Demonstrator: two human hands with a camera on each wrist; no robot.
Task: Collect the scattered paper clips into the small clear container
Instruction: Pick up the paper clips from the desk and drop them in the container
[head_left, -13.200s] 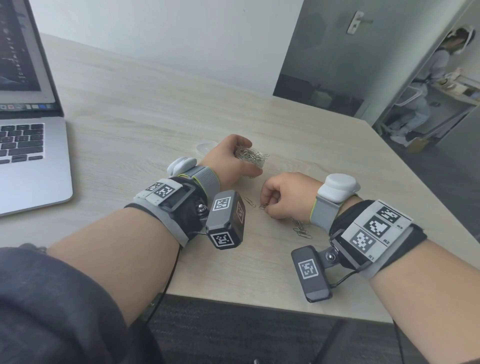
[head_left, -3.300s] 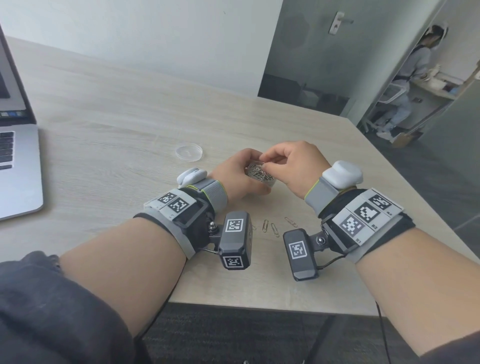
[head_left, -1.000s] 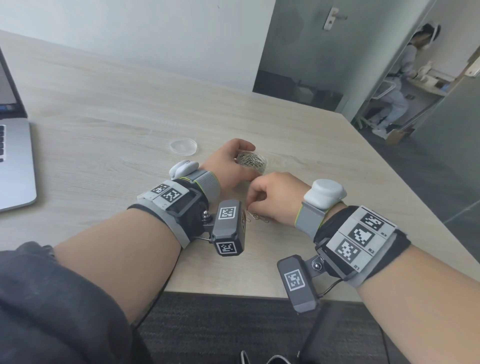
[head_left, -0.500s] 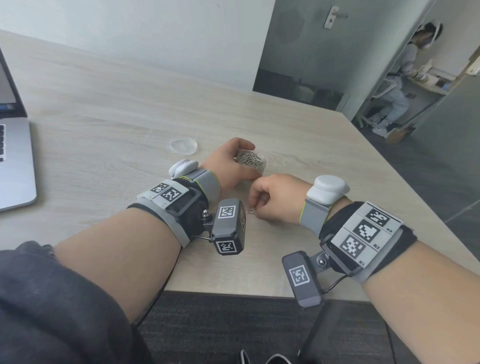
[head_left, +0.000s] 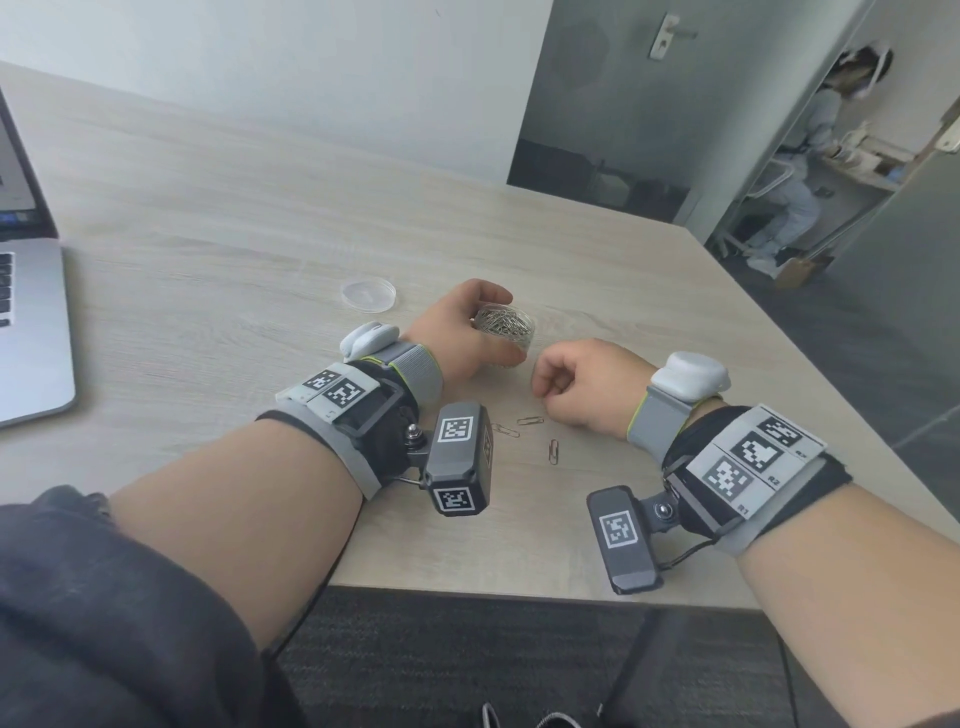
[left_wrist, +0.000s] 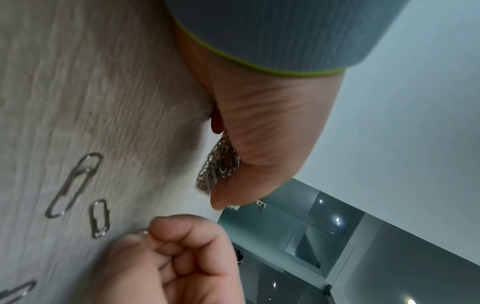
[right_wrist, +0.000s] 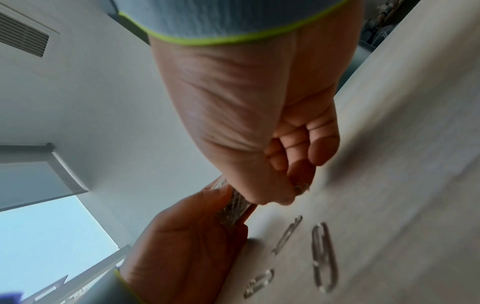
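Wooden desk (head_left: 218, 218); left hand (head_left: 457, 338) gripping clip-filled container (head_left: 506, 328)

Table (head_left: 260, 218): laptop (head_left: 26, 332) far left edge. Lid (head_left: 368, 295) mid-table, just left of & behind L hand (head_left: 457, 332). L hand wraps container (head_left: 506, 330), which is full of clips. R hand (head_left: 587, 384) just right of it & nearer, pinching a clip (right_wrist: 301, 187). 3 loose clips (head_left: 530, 420) on table btw the wrists, near front edge.
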